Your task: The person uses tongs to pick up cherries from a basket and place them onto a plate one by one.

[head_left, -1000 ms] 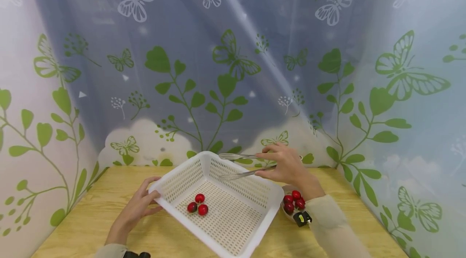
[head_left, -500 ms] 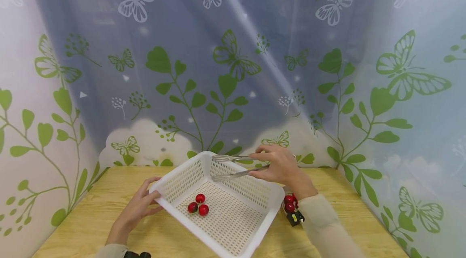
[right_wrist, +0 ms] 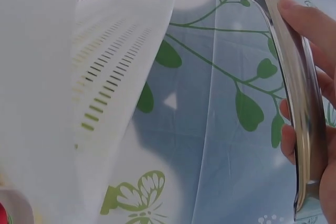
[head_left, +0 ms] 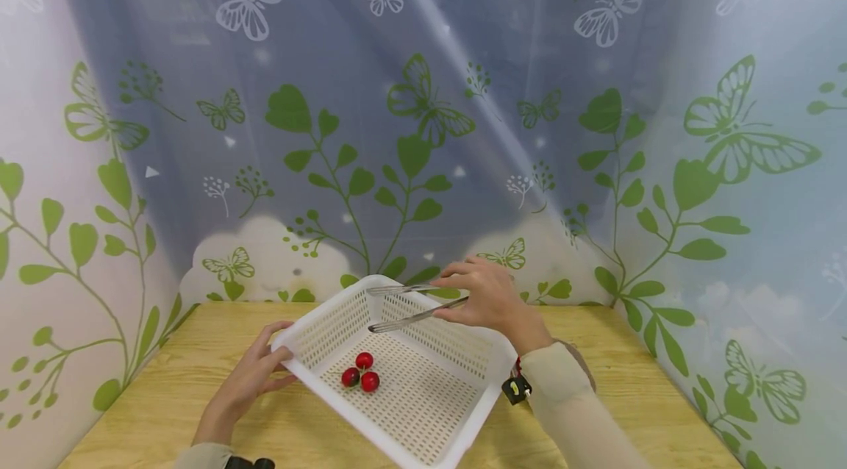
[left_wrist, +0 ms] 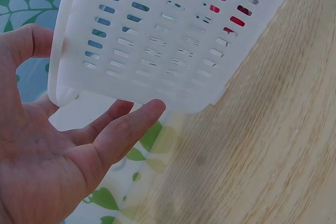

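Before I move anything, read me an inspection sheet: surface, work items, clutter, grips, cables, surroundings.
Surface: wood-grain table.
Basket: white, perforated, three red fruits clustered inside.
Tongs: metal, arms apart over the basket, nothing between the tips.
Bowl: mostly hidden by the right sleeve; contents cannot be counted.
Clutter: nothing seen.
Left grip: holds the basket's left corner.
Right grip: holds the tongs.
Cables: nothing seen.
Surroundings: curtain printed with butterflies and leafy stems.

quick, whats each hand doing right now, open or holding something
Left hand: holding the white basket at its rim.
Right hand: holding metal tongs, tips apart with nothing between them.
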`<move>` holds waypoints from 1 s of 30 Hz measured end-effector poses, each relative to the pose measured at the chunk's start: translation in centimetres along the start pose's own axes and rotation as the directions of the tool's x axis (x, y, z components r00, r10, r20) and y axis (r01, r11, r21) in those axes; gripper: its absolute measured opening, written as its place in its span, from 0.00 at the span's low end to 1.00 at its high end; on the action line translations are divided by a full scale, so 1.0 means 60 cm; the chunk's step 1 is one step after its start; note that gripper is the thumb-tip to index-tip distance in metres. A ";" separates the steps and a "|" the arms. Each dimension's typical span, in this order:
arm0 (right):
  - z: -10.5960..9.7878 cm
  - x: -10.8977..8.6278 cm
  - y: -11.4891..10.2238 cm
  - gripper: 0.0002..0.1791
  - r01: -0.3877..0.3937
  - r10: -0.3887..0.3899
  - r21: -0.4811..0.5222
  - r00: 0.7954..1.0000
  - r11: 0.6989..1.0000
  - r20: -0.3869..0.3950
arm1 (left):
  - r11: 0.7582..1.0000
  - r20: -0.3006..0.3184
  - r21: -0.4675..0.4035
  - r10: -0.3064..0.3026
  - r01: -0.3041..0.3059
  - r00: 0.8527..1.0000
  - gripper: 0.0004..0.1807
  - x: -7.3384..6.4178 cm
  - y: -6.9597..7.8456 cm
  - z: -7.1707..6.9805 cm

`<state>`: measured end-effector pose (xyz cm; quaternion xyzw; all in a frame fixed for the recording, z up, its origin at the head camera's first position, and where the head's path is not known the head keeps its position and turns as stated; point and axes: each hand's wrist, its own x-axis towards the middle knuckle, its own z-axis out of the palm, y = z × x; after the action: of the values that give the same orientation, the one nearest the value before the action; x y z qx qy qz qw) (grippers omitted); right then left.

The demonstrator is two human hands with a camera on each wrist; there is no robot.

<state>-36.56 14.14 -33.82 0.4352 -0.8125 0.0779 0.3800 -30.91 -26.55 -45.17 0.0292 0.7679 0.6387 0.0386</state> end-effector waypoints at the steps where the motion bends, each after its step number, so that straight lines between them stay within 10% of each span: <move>1: 0.003 0.002 0.000 0.24 0.005 -0.005 0.006 1.000 1.000 0.002 | 1.000 0.000 0.001 0.001 -0.001 1.000 0.34 0.000 0.000 0.000; 30: 0.035 0.042 -0.026 0.22 -0.074 0.061 0.058 0.976 0.996 0.210 | 1.000 -0.003 0.006 0.012 -0.012 1.000 0.34 -0.003 0.002 0.000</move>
<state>-37.40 10.58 -33.88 0.4254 -0.8591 0.0715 0.2753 -30.75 -26.54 -45.04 0.0331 0.7697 0.6367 0.0334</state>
